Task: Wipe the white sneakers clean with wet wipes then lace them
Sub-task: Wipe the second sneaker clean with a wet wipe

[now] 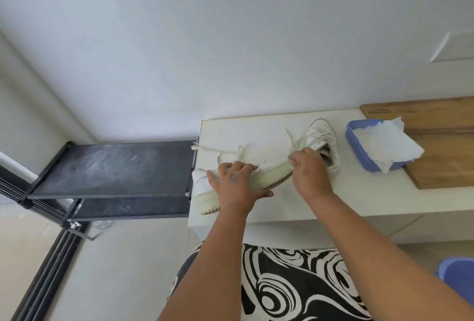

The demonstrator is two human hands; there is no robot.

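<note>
White low-top leather sneaker (pixel 266 169), thick cream rubber sole: laid on its side on the pale stone-look counter (pixel 359 192), sole turned toward the person. It is gripped at mid-length by the left hand (pixel 237 182), fingers curled over the upper, thumb under the sole. The right hand (pixel 309 172) is set at the toe end, fingers bent down onto it; whether a wipe is held cannot be told. Loose white laces (pixel 225 152) are spread just behind this sneaker. Second white sneaker (pixel 324 141): upright, just behind the right hand. Blue rectangular plastic tub (pixel 355 141) of white wet wipes (pixel 384 145): right of the second sneaker, partly on a wooden board (pixel 441 141).
</note>
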